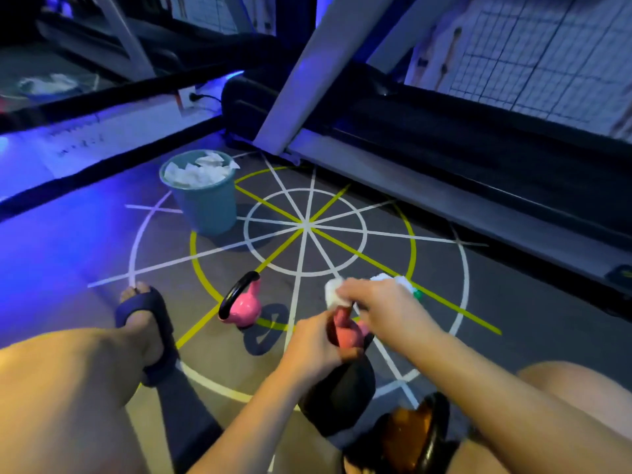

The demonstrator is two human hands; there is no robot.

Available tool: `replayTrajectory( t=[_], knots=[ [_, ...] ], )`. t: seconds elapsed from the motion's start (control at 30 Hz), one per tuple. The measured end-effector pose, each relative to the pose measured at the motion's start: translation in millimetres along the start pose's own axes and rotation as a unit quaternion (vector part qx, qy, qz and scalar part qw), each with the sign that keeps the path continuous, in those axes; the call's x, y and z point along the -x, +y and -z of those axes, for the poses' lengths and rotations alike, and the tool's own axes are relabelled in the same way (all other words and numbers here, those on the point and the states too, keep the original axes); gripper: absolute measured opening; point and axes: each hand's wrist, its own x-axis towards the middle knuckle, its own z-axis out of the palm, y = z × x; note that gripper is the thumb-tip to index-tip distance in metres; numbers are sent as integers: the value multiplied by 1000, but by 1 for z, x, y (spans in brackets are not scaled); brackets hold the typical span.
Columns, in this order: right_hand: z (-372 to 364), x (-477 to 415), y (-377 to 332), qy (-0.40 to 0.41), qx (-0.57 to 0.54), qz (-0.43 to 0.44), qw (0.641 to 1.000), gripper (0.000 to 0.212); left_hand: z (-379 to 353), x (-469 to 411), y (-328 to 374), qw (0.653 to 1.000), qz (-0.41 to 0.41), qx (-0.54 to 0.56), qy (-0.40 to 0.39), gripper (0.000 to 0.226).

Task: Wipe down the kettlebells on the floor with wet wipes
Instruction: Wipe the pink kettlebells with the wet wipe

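— Hands?
— Left hand (pixel 314 347) grips kettlebell (pixel 347 336); right hand (pixel 379 302) pinches wipe (pixel 332 292) against its top.
— Where is it?
— Low centre, right of second kettlebell (pixel 244 306); bin (pixel 208 210) beyond.

Crumpled white wipes (pixel 196 172) are lying in the round blue plastic bin (pixel 208 210). A small pink kettlebell with a black handle (pixel 244 304) is standing before the bin, slightly right, and a long grey treadmill (pixel 444 155) is stretching off to its right.
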Motion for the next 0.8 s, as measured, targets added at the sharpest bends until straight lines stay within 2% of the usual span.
replayTrajectory(
  t=[0.07,0.13,0.17,0.23,0.27,0.33,0.4,0.47,0.5,0.6,0.63,0.73,0.8],
  knots=[
    [-18,14,-11,-48,63,126,989,38,2,0,3,1000,13,-6,-14,23],
    [-24,16,3,-33,66,146,987,48,1,-1,3,1000,19,22,-2,23],
    [-22,12,16,-6,46,122,991,57,0,0,2,999,24,45,6,33],
    [-11,6,36,51,13,55,997,70,-4,-3,0,997,38,63,-1,86],
    [-7,5,40,74,7,54,996,72,-5,-4,1,997,39,60,-13,110],
    [-11,8,32,61,14,126,990,62,-7,-5,0,997,40,60,-22,131],
    [-25,20,13,29,53,213,975,46,-9,-6,-4,993,36,108,-24,135],
    [-26,21,8,53,91,254,961,41,-10,-7,-7,990,41,133,-20,136],
    [-20,18,9,80,100,239,962,41,-9,-6,-6,992,44,116,-18,141],
    [-2,9,24,144,68,117,980,75,-11,-6,-2,996,42,81,-13,145],
    [-2,9,28,149,58,118,980,75,-12,-7,-2,995,44,83,-14,143],
    [-25,21,13,81,75,245,963,47,-10,-8,-4,992,46,119,-20,135],
    [-34,24,11,66,99,297,947,40,-8,-8,-5,991,48,126,-18,131]
  ],
)
